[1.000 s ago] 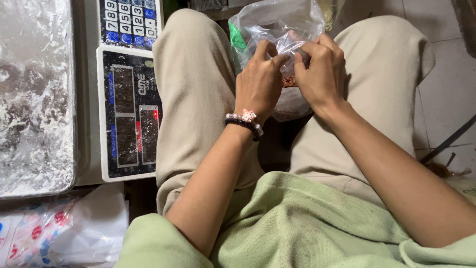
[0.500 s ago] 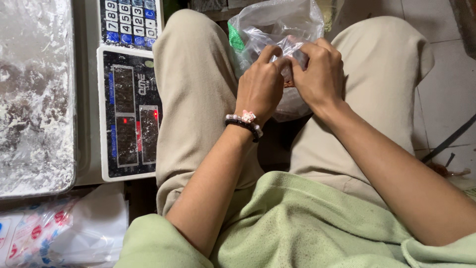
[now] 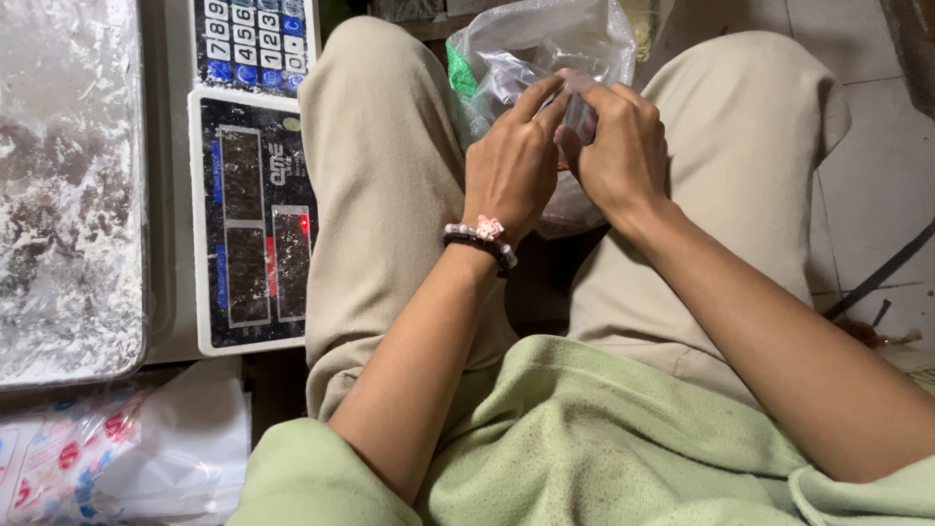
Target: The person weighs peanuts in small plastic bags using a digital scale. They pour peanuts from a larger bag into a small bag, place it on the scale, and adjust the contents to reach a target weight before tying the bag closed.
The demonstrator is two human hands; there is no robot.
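Clear crinkled plastic bag point(image 3: 545, 44) between two knees, left hand point(image 3: 511, 170) and right hand point(image 3: 618, 146) both pinching its film, one beaded bracelet point(image 3: 480, 239), one flat scale point(image 3: 248, 209).

The clear plastic bag point(image 3: 545, 49) runs off the top edge, its contents hidden behind both hands.

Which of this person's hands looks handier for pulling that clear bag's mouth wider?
Probably the left hand: its raised fingers pinch the clear plastic bag at its top edge. The right hand curls round the bag lower down, steadying it between the knees.
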